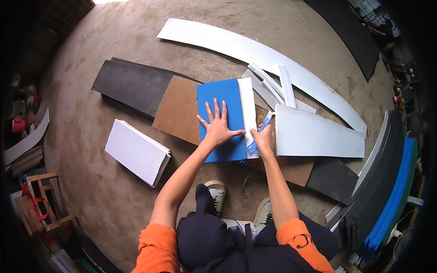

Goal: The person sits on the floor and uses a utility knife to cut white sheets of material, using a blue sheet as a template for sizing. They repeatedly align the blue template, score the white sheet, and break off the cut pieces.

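Observation:
My left hand (218,129) lies flat on a blue rectangular sheet (232,93), its fingers spread and pressing down. Under the blue sheet is a white sheet (248,102), which shows as a strip along the right side. In my right hand (262,139) is a blue utility knife (266,120), gripped just right of the white strip; the blade's tip is too small to make out. Both sheets rest on a brown board (175,107). To the right, close to the knife, is a larger white sheet (318,132).
Dark sheets (132,84) lie partly beneath the brown board. A stack of white rectangles (136,150) sits on the floor at left. White offcut strips (287,86) and a long white sheet (218,36) lie beyond. Black and blue sheets (391,182) lean at right; a wooden frame (50,200) stands at left.

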A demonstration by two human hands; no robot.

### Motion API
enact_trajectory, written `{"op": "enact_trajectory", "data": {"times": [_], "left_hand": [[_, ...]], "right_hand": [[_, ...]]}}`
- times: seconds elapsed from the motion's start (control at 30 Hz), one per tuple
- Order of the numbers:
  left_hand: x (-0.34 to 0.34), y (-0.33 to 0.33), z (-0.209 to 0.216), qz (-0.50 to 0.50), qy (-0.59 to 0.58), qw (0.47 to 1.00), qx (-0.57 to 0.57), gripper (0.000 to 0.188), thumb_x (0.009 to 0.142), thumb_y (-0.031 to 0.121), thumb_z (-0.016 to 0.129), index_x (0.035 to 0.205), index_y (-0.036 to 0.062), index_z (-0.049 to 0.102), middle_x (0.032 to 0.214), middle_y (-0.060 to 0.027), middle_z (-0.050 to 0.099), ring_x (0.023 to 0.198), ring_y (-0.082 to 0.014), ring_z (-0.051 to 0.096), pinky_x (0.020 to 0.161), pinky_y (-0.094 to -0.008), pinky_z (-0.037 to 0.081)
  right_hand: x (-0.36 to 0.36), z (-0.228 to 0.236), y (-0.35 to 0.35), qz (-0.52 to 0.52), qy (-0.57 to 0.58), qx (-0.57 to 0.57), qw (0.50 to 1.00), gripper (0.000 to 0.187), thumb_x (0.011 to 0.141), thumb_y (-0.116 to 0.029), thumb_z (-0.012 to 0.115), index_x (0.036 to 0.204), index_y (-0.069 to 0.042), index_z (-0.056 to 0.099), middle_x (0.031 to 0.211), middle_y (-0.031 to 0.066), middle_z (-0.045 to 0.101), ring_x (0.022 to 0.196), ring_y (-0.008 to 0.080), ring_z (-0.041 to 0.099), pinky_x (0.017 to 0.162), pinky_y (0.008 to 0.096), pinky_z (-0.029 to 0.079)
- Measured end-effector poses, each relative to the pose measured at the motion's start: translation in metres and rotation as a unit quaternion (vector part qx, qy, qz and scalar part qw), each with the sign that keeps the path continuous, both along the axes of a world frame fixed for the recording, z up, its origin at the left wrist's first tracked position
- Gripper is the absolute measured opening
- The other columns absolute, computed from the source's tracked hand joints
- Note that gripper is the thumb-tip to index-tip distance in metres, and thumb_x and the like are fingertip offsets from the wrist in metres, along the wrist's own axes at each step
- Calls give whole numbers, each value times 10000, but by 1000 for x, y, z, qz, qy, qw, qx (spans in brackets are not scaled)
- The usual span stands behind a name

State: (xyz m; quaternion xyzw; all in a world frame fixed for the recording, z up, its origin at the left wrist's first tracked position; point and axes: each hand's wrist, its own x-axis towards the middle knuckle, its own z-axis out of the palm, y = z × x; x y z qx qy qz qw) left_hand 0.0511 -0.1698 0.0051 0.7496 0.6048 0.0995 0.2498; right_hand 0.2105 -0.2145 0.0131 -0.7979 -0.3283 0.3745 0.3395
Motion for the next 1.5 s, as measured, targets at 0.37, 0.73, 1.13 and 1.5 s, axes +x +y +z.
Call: {"op": "enact_trajectory", "data": {"times": [0.37,0.73,1.13,1.5], "left_hand": [[-56,20,15,129,15,990,-60,882,711,272,608,1357,-25,85,1402,-275,36,1288,-462,28,941,-672,102],[-14,43,268,-220,-131,948,190,627,804,381,575,1295,77,330,1229,-136,453,1206,-261,362,1033,-461,204],[2,-51,269,-199,72,915,342,264,803,189,527,1027,56,486,1004,-116,493,974,-272,491,812,-411,379],[23,-70,210,-211,165,915,303,322,791,220,557,1054,62,458,1001,-106,493,975,-260,501,776,-415,398]], "right_hand": [[4,85,-14,21,-91,161,982,325,744,-84,633,951,-8,395,795,134,556,704,282,582,637,383,448],[38,193,-107,-3,-68,364,929,238,788,-105,624,908,-24,435,825,73,574,734,172,576,683,302,450],[63,203,-160,-66,575,198,791,202,781,18,500,959,9,404,930,170,500,844,318,549,756,425,485],[58,194,-182,6,481,200,854,169,890,-63,412,1024,39,424,850,119,500,666,174,526,568,270,456]]}}
